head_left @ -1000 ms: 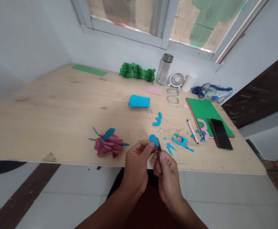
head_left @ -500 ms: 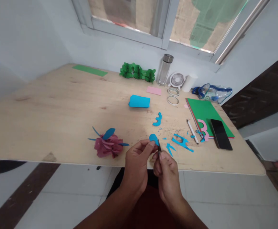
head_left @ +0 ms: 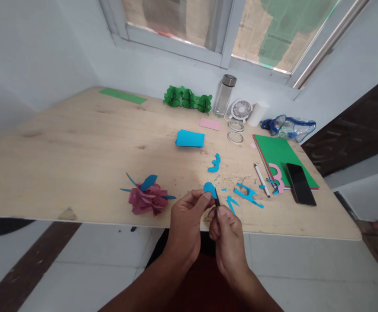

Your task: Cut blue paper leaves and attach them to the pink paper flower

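Between the thumb and fingers of my left hand [head_left: 189, 214] is a small blue paper piece [head_left: 210, 187] with a rounded top. My right hand [head_left: 227, 227] grips dark scissors [head_left: 217, 199], their blades upright against the right edge of the paper; its fingers cover the handles. Just beyond lies a wavy blue paper cutout [head_left: 214, 163]. Blue paper scraps [head_left: 250, 194] are scattered to the right of my hands. A dark pink paper flower [head_left: 147, 199] with blue leaves rests to the left.
A blue paper stack [head_left: 190, 138] lies mid-table, with a pink paper [head_left: 209, 124] behind. Along the wall stand green paper decorations [head_left: 187, 99], a bottle [head_left: 225, 95] and a fan [head_left: 241, 110]. Tape rolls [head_left: 235, 138], a pen [head_left: 262, 180], green sheets [head_left: 281, 151] and a phone [head_left: 301, 183] are at right.
The scissors' blades look closer together at the paper's right edge. Both hands stay in nearly the same place, and the things on the table have not moved.
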Demonstrator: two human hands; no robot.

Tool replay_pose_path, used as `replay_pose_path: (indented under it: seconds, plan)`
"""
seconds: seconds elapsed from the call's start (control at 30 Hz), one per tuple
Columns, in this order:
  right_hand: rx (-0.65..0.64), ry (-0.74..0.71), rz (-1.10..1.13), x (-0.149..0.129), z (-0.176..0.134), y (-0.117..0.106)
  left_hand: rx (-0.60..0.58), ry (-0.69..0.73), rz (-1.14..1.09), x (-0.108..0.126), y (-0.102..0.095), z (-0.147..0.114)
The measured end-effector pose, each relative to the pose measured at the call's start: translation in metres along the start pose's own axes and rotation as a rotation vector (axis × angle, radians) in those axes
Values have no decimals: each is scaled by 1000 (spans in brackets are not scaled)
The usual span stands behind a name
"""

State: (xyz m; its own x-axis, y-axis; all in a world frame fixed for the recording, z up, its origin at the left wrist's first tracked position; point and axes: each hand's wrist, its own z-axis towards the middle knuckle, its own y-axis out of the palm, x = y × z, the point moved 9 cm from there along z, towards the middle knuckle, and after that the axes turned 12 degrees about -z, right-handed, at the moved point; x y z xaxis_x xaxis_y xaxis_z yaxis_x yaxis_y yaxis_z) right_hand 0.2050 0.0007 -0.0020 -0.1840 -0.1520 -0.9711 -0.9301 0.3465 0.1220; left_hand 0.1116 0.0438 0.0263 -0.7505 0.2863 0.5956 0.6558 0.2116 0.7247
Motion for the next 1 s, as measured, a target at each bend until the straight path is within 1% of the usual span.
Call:
replay_pose_path:
  seconds: [0.23, 0.4, 0.7, 1.0]
  plan:
    - [13, 7, -31, 1, 1, -3, 14, -9, -24, -1, -2, 1]
    - [13, 5, -11, -1, 0, -3, 20, -5, -10, 0, -2, 0]
    - [6, -8, -37, -5, 1, -4, -42, -24, 71, -2, -1, 2]
    - [26, 19, -36, -2, 1, -5, -40, -37, 71, -3, 1, 1]
